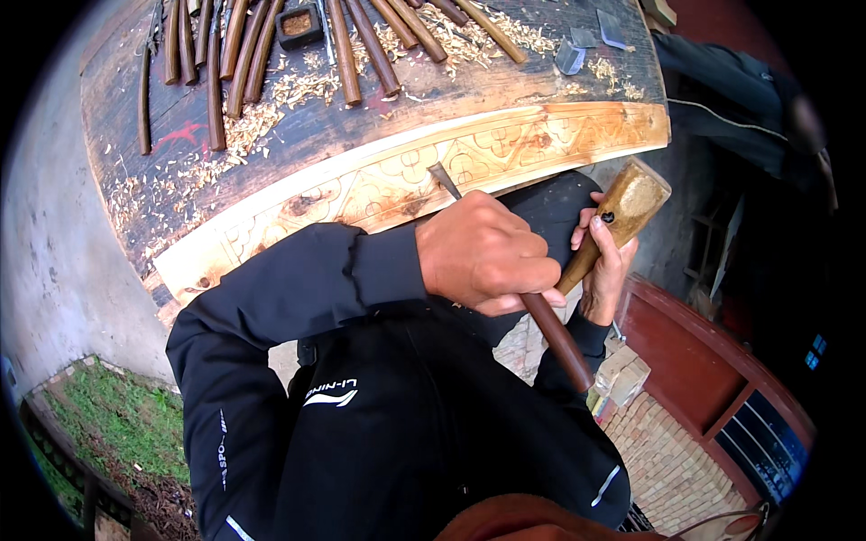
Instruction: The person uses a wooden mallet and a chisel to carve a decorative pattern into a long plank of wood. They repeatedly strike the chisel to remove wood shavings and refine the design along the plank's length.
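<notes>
My left hand [487, 257] is closed round the brown wooden handle of a carving chisel [559, 341]. Its steel blade points away from me and lies over the carved pattern of a long pale board [577, 126]; whether it touches the wood I cannot tell. On the right, my right hand [610, 263] grips a wooden mallet [633, 200], its worn block head tilted up and away, near the board's right end. Part of the mallet's handle is hidden behind my left hand. Outlined petal and lattice shapes run along the board.
Several wooden-handled chisels [347, 54] lie across the far side of the dark workbench [135, 108], among wood shavings [253, 126]. A small dark square box [299, 27] sits between them. Beyond the bench's right end, a person's dark-clothed leg [731, 81] shows.
</notes>
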`<act>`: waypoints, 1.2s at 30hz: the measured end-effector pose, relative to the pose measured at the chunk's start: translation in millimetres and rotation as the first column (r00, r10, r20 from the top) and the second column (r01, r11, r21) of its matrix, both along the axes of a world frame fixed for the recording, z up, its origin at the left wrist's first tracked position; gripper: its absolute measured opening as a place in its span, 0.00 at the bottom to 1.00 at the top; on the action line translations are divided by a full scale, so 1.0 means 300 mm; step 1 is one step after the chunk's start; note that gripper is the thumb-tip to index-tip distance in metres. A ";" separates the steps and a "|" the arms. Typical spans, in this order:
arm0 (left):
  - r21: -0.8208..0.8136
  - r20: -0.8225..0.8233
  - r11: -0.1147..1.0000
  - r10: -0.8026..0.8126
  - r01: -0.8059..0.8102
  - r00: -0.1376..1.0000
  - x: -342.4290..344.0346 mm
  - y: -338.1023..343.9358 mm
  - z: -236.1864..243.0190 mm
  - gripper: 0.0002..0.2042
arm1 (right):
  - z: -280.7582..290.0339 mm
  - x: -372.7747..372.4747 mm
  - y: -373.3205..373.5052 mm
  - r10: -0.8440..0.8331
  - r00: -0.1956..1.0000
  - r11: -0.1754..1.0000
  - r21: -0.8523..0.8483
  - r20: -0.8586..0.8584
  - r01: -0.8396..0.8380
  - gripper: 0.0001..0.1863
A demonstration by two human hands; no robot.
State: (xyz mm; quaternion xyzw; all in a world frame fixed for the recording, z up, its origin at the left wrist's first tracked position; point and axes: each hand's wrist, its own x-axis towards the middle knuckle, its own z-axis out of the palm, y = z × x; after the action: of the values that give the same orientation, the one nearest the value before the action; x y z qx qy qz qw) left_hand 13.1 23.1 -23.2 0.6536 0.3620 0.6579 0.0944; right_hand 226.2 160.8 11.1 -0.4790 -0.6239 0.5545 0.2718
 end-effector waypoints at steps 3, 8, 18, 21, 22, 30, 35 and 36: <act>0.058 0.015 0.998 -0.010 0.009 1.000 -0.032 -0.026 -0.001 0.25 | -0.010 0.007 0.007 0.013 1.000 1.000 -0.002 -0.009 -0.013 0.25; 0.056 0.108 0.998 0.012 -0.018 0.994 -0.044 -0.018 0.008 0.26 | 0.023 -0.016 -0.027 0.038 0.999 0.995 0.093 0.020 -0.040 0.25; -0.199 0.305 0.957 0.264 -0.210 0.915 -0.070 0.015 0.044 0.17 | 0.581 -0.147 -0.030 0.278 0.956 0.308 0.951 -0.098 0.008 0.26; -0.188 0.333 0.946 0.314 -0.264 0.889 -0.074 0.020 0.048 0.14 | 0.607 -0.203 -0.062 0.456 0.843 0.467 0.883 -0.286 0.047 0.23; -0.197 0.351 0.948 0.305 -0.248 0.885 -0.079 0.021 0.050 0.12 | 0.574 -0.230 -0.082 0.236 0.971 0.225 0.969 0.046 -0.100 0.21; -0.236 0.322 0.938 0.323 -0.255 0.890 -0.068 -0.021 0.068 0.14 | 0.449 -0.336 -0.175 -0.191 0.921 -0.285 0.878 0.340 -0.384 0.17; -0.264 0.267 0.957 0.195 -0.123 0.944 -0.085 -0.025 0.131 0.26 | 0.444 -0.262 -0.185 -0.421 0.814 -0.229 0.821 0.401 -0.523 0.24; -0.219 0.278 0.958 0.241 -0.184 0.930 -0.069 -0.013 0.118 0.25 | 0.449 -0.258 -0.191 -0.432 0.811 -0.183 0.842 0.396 -0.508 0.24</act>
State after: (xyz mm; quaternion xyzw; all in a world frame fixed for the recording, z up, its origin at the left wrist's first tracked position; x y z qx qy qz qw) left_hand -7.6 19.2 12.4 0.4903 0.4730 0.7189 0.1381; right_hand 148.9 103.6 145.8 -0.2082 -0.8757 -0.3053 0.3109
